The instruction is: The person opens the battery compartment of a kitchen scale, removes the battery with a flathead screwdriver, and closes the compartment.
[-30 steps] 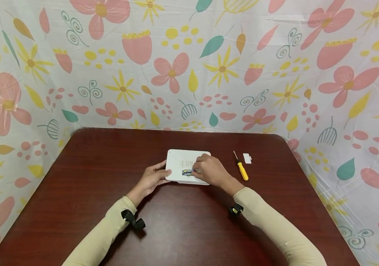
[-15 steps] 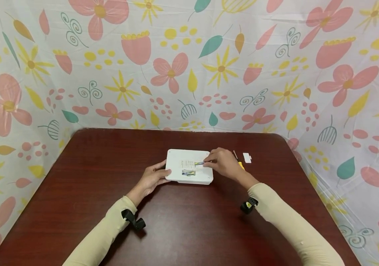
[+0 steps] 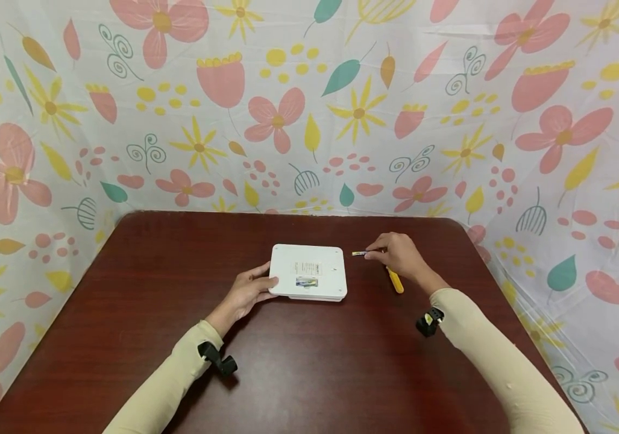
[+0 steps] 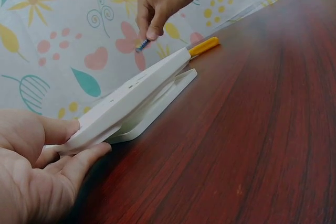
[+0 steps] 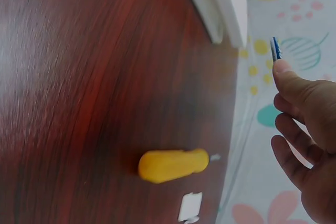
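Note:
A flat white device (image 3: 317,259) lies with its screw-cornered face up, showing a printed label and an uncovered battery compartment (image 3: 306,281) with at least one battery still inside. My left hand (image 3: 246,290) grips its left edge, thumb on top and fingers beneath; the left wrist view shows this side of the device (image 4: 131,95) tilted above the table. Off the device's right side, my right hand (image 3: 402,256) pinches a small cylindrical battery (image 3: 358,253) between thumb and fingers. The right wrist view shows the end of that battery (image 5: 276,49) poking out past the thumb.
A yellow-handled screwdriver (image 3: 395,281) lies on the dark wooden table (image 3: 179,259), just below the right hand. Beside it is a small white cover (image 5: 190,206), hidden by the hand in the head view. A floral curtain (image 3: 282,150) hangs behind the table.
The right hand has lifted a battery from the compartment and carried it rightward, past the device's right edge. The left hand and the device stay almost where they were.

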Action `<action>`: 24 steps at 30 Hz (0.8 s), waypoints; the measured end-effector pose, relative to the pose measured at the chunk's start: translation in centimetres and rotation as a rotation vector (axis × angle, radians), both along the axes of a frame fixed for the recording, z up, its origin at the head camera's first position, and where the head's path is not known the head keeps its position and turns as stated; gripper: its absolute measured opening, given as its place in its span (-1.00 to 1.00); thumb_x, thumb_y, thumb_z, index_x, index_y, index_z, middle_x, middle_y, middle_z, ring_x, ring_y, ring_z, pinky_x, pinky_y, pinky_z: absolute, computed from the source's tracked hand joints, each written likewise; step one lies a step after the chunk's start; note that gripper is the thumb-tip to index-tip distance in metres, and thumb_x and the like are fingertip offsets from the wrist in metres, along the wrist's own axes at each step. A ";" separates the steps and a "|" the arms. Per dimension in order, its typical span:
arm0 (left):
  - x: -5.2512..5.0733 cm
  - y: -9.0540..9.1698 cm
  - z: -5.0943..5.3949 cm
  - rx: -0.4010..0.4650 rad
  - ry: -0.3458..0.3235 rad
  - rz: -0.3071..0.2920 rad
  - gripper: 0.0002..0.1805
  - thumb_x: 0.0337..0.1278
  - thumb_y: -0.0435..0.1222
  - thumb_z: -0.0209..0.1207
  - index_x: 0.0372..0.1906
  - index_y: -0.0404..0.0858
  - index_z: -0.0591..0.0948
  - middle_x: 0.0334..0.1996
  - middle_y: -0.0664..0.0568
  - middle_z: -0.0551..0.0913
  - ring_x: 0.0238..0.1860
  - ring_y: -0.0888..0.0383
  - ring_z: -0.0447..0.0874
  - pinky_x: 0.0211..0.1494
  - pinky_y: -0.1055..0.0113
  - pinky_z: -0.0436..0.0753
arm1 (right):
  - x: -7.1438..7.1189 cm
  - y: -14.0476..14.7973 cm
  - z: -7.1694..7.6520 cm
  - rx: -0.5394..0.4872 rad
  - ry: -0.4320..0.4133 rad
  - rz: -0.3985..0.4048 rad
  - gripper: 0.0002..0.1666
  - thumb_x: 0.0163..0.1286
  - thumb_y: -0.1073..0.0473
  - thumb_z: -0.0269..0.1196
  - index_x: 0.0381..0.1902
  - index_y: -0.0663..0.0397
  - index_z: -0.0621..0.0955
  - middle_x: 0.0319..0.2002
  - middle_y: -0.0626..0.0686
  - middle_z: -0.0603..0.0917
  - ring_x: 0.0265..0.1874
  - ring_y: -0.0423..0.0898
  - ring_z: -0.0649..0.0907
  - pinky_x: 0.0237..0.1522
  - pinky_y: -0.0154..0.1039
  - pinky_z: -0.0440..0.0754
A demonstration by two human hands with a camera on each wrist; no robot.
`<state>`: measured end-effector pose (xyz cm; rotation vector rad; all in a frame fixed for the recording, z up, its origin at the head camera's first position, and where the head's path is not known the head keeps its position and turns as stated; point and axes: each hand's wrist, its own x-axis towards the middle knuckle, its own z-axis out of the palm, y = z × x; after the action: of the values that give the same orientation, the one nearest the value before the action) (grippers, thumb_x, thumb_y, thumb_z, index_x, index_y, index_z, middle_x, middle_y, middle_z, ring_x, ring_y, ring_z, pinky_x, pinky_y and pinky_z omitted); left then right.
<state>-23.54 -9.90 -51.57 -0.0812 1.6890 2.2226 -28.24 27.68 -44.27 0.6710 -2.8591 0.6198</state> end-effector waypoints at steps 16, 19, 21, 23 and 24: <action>-0.1 0.0 -0.1 -0.024 0.003 -0.010 -0.30 0.34 -0.51 0.22 0.54 -0.33 0.30 -0.05 -0.21 0.71 -0.18 0.14 0.76 -0.06 0.27 0.77 | -3.1 1.5 -3.1 0.079 -0.102 -0.056 -0.80 0.32 0.10 0.46 -0.18 0.09 0.85 -0.22 0.05 0.78 -0.18 0.04 0.69 -0.10 0.02 0.71; 0.0 0.0 -0.1 -0.022 0.003 -0.010 -0.30 0.34 -0.51 0.22 0.54 -0.33 0.30 -0.06 -0.19 0.72 -0.18 0.14 0.76 -0.06 0.27 0.77 | -3.1 1.2 -3.3 0.122 -0.097 -0.030 -0.81 0.31 0.11 0.47 -0.20 0.08 0.85 -0.22 0.04 0.78 -0.12 0.08 0.65 -0.01 0.08 0.66; 0.0 0.0 0.0 -0.022 0.005 -0.012 -0.30 0.34 -0.51 0.22 0.54 -0.33 0.30 -0.06 -0.19 0.72 -0.18 0.13 0.76 -0.06 0.27 0.77 | -3.1 1.1 -3.4 0.154 -0.086 -0.015 -0.83 0.30 0.12 0.48 -0.22 0.08 0.85 -0.22 0.04 0.78 -0.12 0.09 0.64 0.01 0.08 0.64; 0.0 -0.1 0.0 -0.022 0.006 -0.012 -0.30 0.34 -0.51 0.22 0.54 -0.33 0.29 -0.06 -0.19 0.72 -0.17 0.13 0.76 -0.05 0.26 0.77 | -3.1 1.0 -3.4 0.179 -0.078 -0.006 -0.85 0.29 0.13 0.49 -0.24 0.07 0.85 -0.22 0.03 0.79 -0.14 0.07 0.63 -0.02 0.05 0.65; 0.0 -0.1 0.0 -0.022 0.006 -0.011 -0.30 0.34 -0.51 0.22 0.54 -0.33 0.29 -0.06 -0.18 0.72 -0.17 0.13 0.76 -0.05 0.26 0.77 | -3.1 1.0 -3.4 0.190 -0.075 -0.003 -0.85 0.29 0.13 0.49 -0.24 0.07 0.85 -0.22 0.03 0.79 -0.15 0.06 0.63 -0.04 0.04 0.65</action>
<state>-23.57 -9.95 -51.55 -0.0709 1.7132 2.1983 -31.38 28.67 -47.72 0.6841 -3.0142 0.3839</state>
